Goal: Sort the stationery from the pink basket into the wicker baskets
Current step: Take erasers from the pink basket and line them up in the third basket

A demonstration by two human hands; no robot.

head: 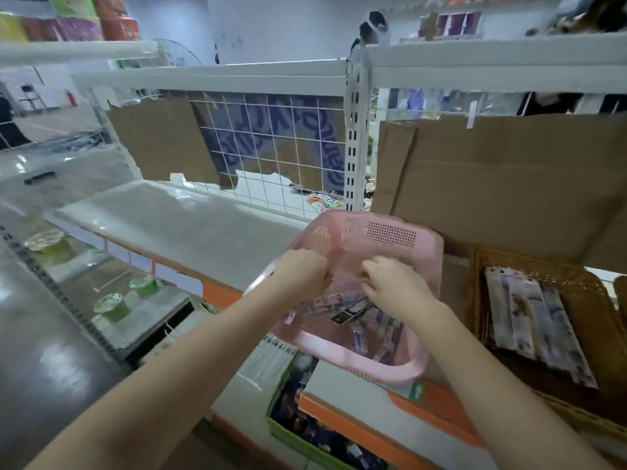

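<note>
The shelf (190,228) filled the frame, carrying everything. At three o'clock a wicker basket (583,300) held flat packets (539,320) laid side by side, seemingly sorted already. Beside it, toward the centre, the pink basket (390,235) sat tilted toward the person, probably so its contents slid within reach; the remaining stationery packets (359,310) lay heaped in its lower corner, at six o'clock within the basket. The left hand (302,269) was curled closed at the basket's nine-o'clock rim, apparently steadying it, though the grip itself was hidden. The right hand (393,283) reached inside with fingers bent down over the heap; whether it had hold of a packet I cannot tell.
</note>
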